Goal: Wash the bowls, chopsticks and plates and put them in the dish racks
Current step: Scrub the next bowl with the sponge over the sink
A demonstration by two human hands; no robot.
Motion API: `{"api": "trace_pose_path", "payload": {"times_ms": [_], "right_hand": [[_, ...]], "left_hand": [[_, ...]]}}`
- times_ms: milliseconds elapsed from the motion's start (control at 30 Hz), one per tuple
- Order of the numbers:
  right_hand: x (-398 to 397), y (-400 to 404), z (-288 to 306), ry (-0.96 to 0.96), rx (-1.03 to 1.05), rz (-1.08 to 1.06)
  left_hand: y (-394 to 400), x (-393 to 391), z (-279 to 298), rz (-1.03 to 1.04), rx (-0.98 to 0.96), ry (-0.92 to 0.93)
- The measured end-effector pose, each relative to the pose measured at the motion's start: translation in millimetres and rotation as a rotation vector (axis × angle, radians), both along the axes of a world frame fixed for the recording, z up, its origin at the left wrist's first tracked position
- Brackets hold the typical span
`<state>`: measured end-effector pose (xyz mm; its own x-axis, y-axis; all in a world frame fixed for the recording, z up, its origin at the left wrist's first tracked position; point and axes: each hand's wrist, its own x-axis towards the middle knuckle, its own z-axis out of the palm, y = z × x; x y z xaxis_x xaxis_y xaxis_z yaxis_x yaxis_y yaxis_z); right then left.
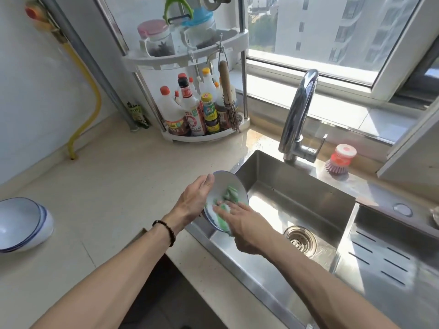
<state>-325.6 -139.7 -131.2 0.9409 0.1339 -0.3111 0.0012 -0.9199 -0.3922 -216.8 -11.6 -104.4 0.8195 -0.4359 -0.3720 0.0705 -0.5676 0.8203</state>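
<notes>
Starting at the lower left of the frame, you have stacked white bowls (22, 224) with thin blue rim lines on the counter (114, 186). At centre, your left hand (193, 200) grips a tilted white, blue-rimmed bowl (225, 186) over the sink's (297, 200) left edge, while your right hand (240, 225) presses a sudsy green sponge (226, 203) inside it. Bottle labels (193, 119) above are unreadable.

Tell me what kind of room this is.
Most likely a home kitchen in a high-rise flat: a steel sink with a faucet, a corner rack of sauce bottles, and apartment blocks outside the window.
</notes>
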Motion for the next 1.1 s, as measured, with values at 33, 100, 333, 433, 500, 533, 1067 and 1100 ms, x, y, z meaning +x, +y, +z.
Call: {"api": "trace_pose_path", "payload": {"times_ms": [33, 100, 333, 433, 500, 533, 1067, 1100], "right_hand": [[4, 1, 2, -0.008, 0.005, -0.021], [11, 9, 12, 0.029, 0.211, -0.105], [6, -10, 1, -0.104, -0.047, 0.062], [14, 3, 10, -0.085, 0.219, -0.054], [9, 8, 18, -0.099, 0.446, -0.060], [7, 4, 16, -0.114, 0.429, -0.022], [23, -14, -4, -0.562, -0.145, 0.047], [27, -9, 2, -0.581, -0.182, 0.027]], "left_hand": [[-3, -5, 2, 0.047, -0.029, -0.047], [-9, -10, 2, 0.184, -0.086, -0.118], [-2, -4, 4, 0.089, -0.073, -0.111], [-12, -10, 4, 0.237, -0.114, -0.174], [-14, -10, 4, 0.247, -0.065, -0.201], [-11, -7, 4, 0.202, -0.055, -0.187], [4, 30, 39, 0.180, -0.083, 0.239], [3, 29, 40, 0.233, -0.131, 0.293]]}}
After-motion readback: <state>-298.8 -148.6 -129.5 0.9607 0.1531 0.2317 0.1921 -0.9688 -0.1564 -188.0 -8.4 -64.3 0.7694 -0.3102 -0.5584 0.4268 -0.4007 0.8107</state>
